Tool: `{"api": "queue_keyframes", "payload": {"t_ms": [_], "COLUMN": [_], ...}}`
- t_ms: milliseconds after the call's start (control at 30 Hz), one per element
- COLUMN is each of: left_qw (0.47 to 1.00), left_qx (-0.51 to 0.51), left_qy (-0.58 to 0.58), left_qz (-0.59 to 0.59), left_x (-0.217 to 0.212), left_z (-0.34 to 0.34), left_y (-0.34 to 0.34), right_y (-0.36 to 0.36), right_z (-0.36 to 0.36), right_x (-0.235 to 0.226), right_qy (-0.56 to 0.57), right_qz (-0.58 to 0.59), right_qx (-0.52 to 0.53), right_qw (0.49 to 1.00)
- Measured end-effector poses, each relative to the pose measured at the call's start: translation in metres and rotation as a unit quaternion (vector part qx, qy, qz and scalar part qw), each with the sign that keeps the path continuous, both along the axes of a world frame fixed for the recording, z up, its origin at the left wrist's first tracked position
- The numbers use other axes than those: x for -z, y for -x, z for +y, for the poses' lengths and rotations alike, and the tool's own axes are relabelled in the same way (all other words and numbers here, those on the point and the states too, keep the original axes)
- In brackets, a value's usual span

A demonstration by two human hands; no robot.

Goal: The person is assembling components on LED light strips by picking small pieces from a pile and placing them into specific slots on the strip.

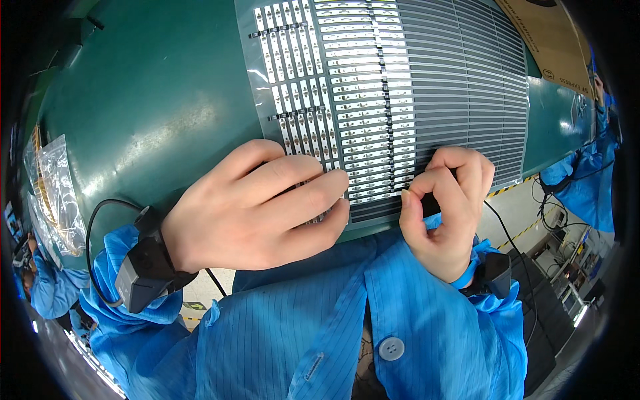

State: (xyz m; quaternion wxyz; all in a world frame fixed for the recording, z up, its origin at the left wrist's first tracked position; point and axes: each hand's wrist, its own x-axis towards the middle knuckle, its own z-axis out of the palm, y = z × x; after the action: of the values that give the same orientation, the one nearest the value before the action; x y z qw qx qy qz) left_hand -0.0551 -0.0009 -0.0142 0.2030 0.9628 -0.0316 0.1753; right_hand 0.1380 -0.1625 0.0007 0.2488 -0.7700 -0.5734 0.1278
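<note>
My left hand [260, 213] is curled over the near edge of a group of slim white strips [307, 127] with small metallic parts along them. Its fingers are bent together, and whatever is under the fingertips is hidden. Between the hands lies a column of similar crosswise white strips [363, 133], with a row of small black pieces [387, 100] running down it. The thumb and index finger of my right hand [453, 207] are pinched together at the right end of the lowest white strips. What they pinch is too small to make out.
The strips rest on a grey slotted sheet [467, 80] on a green table [153, 107]. A brown cardboard box [550, 47] stands at the far right. Clear plastic bags [60, 193] lie at the left edge. Cables run from black wrist devices [147, 270]. Other people in blue are at both sides.
</note>
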Motion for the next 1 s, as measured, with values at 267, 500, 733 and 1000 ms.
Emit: {"api": "queue_keyframes", "payload": {"t_ms": [267,500,733,1000], "left_qw": [1.000,0.997,0.997,0.995], "left_qx": [-0.011,-0.016,-0.006,-0.017], "left_qy": [-0.022,-0.043,-0.028,-0.025], "left_qz": [-0.003,0.054,0.071,0.092], "left_x": [0.000,-0.005,-0.007,-0.013], "left_z": [-0.002,-0.005,-0.004,-0.010], "left_y": [0.000,0.001,-0.001,-0.006], "right_y": [0.005,0.006,0.006,-0.002], "right_z": [0.002,0.002,0.000,0.002], "right_x": [0.000,0.001,0.003,-0.001], "right_qy": [0.004,0.004,0.011,0.021], "right_qz": [-0.029,-0.043,-0.065,-0.118], "right_qx": [0.013,0.011,0.006,-0.034], "right_qw": [1.000,0.999,0.998,0.992]}}
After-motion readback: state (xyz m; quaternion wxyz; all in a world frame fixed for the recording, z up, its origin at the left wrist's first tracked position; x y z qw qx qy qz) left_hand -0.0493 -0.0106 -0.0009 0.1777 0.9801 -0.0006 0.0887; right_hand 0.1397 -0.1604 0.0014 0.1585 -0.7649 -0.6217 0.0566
